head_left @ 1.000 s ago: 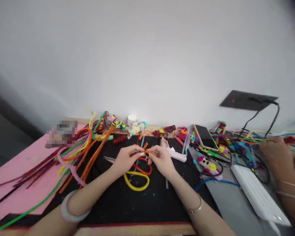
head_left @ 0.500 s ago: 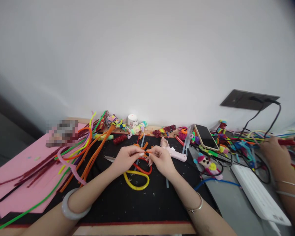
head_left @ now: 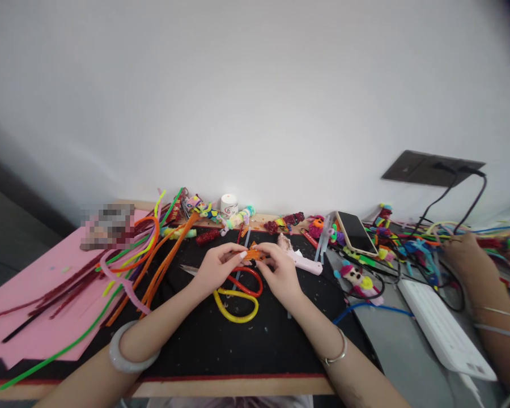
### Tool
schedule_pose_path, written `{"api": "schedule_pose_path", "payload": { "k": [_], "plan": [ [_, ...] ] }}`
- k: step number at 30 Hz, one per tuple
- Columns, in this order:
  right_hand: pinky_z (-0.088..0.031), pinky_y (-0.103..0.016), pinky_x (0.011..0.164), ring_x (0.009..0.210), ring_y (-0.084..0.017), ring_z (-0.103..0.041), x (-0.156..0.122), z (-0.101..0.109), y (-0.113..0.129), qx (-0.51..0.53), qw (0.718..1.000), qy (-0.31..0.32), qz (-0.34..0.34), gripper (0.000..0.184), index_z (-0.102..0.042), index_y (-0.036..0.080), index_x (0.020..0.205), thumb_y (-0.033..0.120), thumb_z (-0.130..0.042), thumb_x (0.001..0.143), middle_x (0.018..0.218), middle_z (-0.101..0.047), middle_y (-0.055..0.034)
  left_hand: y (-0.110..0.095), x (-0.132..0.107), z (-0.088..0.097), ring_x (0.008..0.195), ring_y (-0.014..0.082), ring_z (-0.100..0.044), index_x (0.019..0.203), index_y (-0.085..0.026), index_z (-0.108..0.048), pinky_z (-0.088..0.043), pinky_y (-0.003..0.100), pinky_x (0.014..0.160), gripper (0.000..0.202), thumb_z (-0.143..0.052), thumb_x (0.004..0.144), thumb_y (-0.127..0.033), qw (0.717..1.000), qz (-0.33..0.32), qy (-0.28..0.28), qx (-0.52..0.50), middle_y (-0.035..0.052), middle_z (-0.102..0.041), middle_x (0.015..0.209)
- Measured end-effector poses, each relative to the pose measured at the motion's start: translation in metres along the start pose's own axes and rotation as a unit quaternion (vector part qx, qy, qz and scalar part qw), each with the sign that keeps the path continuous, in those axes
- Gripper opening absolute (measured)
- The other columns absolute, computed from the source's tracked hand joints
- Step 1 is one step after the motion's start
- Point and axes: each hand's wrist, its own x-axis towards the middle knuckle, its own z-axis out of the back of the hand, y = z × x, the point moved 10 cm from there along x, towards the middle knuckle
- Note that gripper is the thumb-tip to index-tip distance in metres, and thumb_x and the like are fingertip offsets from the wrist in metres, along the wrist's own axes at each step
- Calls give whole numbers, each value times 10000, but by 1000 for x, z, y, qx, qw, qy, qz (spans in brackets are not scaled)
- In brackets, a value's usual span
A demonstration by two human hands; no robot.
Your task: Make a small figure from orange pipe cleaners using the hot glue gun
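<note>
Two pinches on orange piece (head_left: pixel 253 254), just beyond scissors (head_left: pixel 236 318), by left hand (head_left: pixel 220 267) and right hand (head_left: pixel 280 268). Seen more fully than half second ago; regrip likely, handling apparently unfinished.

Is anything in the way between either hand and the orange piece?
Nothing visible: left hand and right hand both have fingers on the orange piece. The scissors lie on the mat, not between them.

Both forearms (head_left: pixel 172 317) cross the near edge of the table (head_left: pixel 238 387). Left hand (head_left: pixel 218 267) and right hand (head_left: pixel 281 268) nearly meet, fingers pinching.
</note>
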Motion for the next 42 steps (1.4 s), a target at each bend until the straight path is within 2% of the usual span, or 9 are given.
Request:
{"api": "schedule_pose_path", "payload": {
  "k": [3,6,9,16,20,24,28,33,42],
  "plan": [
    [-558,-292,711,885,-182,-627,0,1,-2,0,1000,-8,-6,264,-645,245,1003,103,-553,801,1005,-633,-56,-4,-2,-2,768,212,-716,947,-137,-668,-593,359,762,251,-675,766,-311,1000,-9,7,14,62,-741,827],
    [-555,-287,703,821,-170,-638,0,3,-8,19,999,-17,-28,223,-649,233,976,122,-561,803,942,-640,-48,-7,-4,-5,881,227,-698,1023,-148,-648,-585,359,788,300,-694,748,-260,999,-23,21,31,78,-734,930],
    [-555,-288,729,820,-167,-646,0,2,-13,48,998,-15,-48,210,-652,223,950,123,-564,788,916,-650,-41,-10,-4,-5,935,232,-674,988,-156,-663,-582,351,783,249,-680,751,-232,996,-50,23,63,83,-707,990],
    [-552,-309,801,876,-177,-669,-1,-9,-24,124,986,20,-109,205,-659,208,929,141,-584,751,944,-681,-39,-11,-1,1,818,200,-669,849,-152,-696,-552,335,782,139,-693,717,-199,991,-72,14,107,57,-692,864],
    [-546,-332,830,904,-188,-671,-1,-11,-25,132,984,34,-116,218,-674,206,926,122,-587,744,949,-701,-47,-11,0,1,760,190,-655,773,-150,-700,-542,313,729,101,-722,687,-198,992,-62,14,106,41,-670,780],
    [-554,-334,827,896,-189,-683,-2,-10,-29,150,979,26,-136,243,-668,207,971,150,-613,741,980,-714,-52,-12,-1,3,724,176,-646,737,-147,-694,-539,299,703,105,-746,666,-204,994,-59,-4,89,27,-658,747],
    [-568,-340,794,822,-192,-701,-4,-9,-33,141,976,9,-163,236,-675,190,968,183,-640,734,895,-737,-51,-13,-2,3,699,167,-657,721,-140,-678,-548,293,686,124,-761,647,-196,997,-57,-19,51,12,-658,726],
    [-573,-360,801,826,-204,-708,-5,-9,-31,132,980,3,-149,251,-697,188,988,183,-616,750,925,-745,-63,-13,-3,2,711,171,-659,714,-140,-666,-555,298,686,136,-765,646,-205,997,-56,-20,41,8,-656,728],
    [-568,-379,836,876,-216,-706,-6,-9,-30,136,981,3,-137,242,-723,206,968,180,-621,750,989,-744,-60,-13,-3,5,674,157,-620,673,-149,-690,-514,268,650,99,-770,647,-201,992,-81,-23,96,13,-633,694]
  ]
}}
